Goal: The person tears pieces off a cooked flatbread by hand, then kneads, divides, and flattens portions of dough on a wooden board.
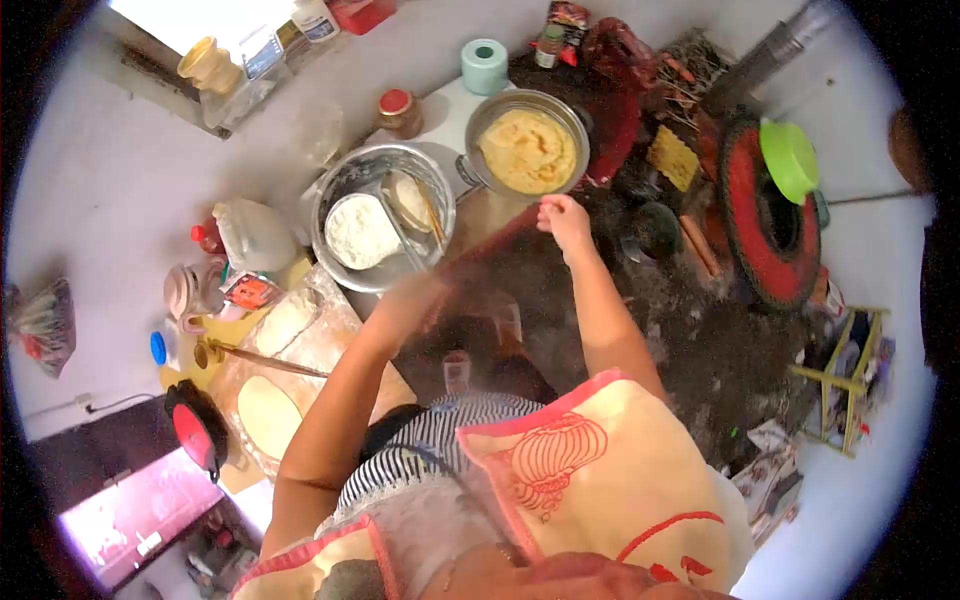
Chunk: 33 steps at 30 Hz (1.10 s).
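Note:
My right hand (pixel 567 222) is just below the rim of a metal pan (pixel 465 170) that holds a yellow mash (pixel 525 150). Its fingers are closed together; what they pinch, if anything, does not show. My left hand (pixel 425 295), smeared by motion, is by the lower rim of a metal basin (pixel 330 170). Inside the basin are a bowl of white flour (pixel 362 232), a pale lump (pixel 408 203) and a wooden stick (pixel 436 215). Between my hands runs a dark red strip (pixel 490 240), too blurred to name.
On the left, a floured board (pixel 335 335) bears a rolled-out dough round (pixel 268 415) and a rolling pin (pixel 270 360). A plastic jug (pixel 255 235) and a red-lidded jar (pixel 400 113) stand behind. To the right are a red-and-black ring (pixel 738 215) and a green bowl (pixel 788 160).

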### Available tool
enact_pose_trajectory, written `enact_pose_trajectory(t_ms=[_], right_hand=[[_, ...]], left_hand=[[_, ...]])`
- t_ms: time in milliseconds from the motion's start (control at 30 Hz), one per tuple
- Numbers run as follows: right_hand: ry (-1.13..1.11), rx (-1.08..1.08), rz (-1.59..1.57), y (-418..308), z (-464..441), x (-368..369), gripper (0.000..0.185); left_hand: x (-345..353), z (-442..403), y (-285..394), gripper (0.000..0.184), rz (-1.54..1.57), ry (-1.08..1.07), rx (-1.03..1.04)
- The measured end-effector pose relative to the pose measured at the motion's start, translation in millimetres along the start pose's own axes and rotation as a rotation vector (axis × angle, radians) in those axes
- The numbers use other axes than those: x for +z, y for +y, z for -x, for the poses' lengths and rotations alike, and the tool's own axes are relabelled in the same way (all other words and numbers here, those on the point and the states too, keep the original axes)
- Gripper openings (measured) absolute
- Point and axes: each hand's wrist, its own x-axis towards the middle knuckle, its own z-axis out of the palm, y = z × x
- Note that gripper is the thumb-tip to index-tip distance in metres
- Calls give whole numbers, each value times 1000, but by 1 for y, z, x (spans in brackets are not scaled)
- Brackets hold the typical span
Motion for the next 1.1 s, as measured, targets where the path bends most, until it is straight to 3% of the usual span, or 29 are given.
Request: enact_pose_trajectory(t_ms=[33, 100, 167, 233, 300, 367, 467, 567, 600, 700, 900, 1000, 1100], right_hand=[[10, 23, 73, -4, -33, 4, 23], [140, -115, 554, -21, -81, 5, 26], [100, -278, 917, 21, -179, -1, 29], [164, -131, 802, -2, -207, 2, 37], [245, -117, 1033, 8, -250, 9, 59], [172, -77, 1020, -1, -260, 11, 62], [167, 126, 1048, -65, -220, 28, 44], [109, 58, 720, -15, -260, 28, 53], [-54, 145, 438, -46, -235, 26, 57], [-27, 143, -21, 0, -264, 19, 48], [-170, 72, -487, -84, -139, 7, 45], [-322, 129, -709, -98, -81, 13, 47], [-460, 138, -814, -106, -5, 47, 54]], left_hand=[[0, 0, 6, 20, 39, 49, -9], [1, -1, 19, 21, 116, 141, -26], [-3, -8, 16, 22, 216, 187, -75], [-5, -11, 10, 23, 310, 267, -115], [-8, -14, 9, 25, 322, 286, -108], [-6, -17, 7, 29, 340, 332, -115], [-8, -21, 14, 24, 347, 364, -141], [-9, -26, 10, 21, 407, 372, -117], [-11, -29, 10, 21, 434, 377, -98], [-11, -32, 13, 21, 510, 388, -86], [-3, -30, 10, 24, 648, 372, -11], [-3, -15, 12, 31, 597, 248, 11], [7, 12, 17, 38, 616, 256, 77]])
